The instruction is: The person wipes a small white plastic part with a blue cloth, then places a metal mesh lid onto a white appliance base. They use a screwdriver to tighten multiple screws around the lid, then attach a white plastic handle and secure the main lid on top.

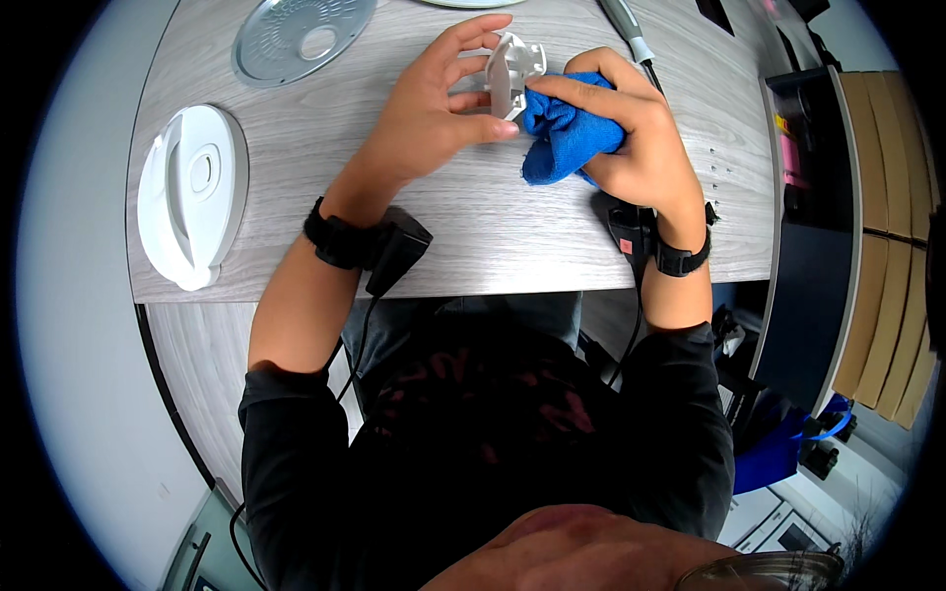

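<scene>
Between the thumb and fingers of my left hand is a small white plastic part, hollow with little tabs at its right end, held above the table. My right hand grips a bunched blue cloth just to the right of that part. Its index finger reaches toward the part's right edge, and the cloth lies against or very close to its lower side; which of the two I cannot tell. The inside of the right palm is hidden by the cloth.
A white oval lid-like piece lies on the left of the grey wood-grain table. Behind it is a round grey perforated disc. A grey-and-white handled tool with a cable lies at the back right. Black devices with cables hang from both wrists.
</scene>
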Demonstrator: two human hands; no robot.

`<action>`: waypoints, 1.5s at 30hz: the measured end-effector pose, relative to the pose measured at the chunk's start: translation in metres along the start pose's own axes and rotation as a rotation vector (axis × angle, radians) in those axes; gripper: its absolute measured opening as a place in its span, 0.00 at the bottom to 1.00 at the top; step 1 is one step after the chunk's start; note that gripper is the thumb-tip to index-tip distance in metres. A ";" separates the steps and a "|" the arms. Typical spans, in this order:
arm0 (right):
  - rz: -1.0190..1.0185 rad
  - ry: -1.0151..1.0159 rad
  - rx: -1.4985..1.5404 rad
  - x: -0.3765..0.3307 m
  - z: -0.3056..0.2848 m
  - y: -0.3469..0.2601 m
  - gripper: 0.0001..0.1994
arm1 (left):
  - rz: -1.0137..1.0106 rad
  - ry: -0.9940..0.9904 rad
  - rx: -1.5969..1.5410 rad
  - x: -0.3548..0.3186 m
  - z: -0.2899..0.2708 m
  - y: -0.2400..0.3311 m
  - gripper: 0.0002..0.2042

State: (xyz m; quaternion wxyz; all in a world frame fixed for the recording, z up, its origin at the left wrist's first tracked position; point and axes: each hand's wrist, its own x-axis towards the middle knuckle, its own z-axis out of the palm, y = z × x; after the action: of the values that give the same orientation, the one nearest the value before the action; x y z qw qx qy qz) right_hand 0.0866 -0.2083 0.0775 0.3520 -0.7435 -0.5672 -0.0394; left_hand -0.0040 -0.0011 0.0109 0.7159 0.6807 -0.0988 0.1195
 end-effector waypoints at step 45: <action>-0.025 0.043 0.068 0.001 -0.007 -0.007 0.28 | -0.034 0.078 0.057 0.001 -0.001 -0.006 0.44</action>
State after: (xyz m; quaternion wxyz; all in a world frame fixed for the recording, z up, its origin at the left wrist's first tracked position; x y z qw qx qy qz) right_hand 0.0836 -0.2103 0.0865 0.3885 -0.7229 -0.5699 -0.0405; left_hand -0.0016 -0.0001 0.0051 0.7015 0.6972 -0.0560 0.1365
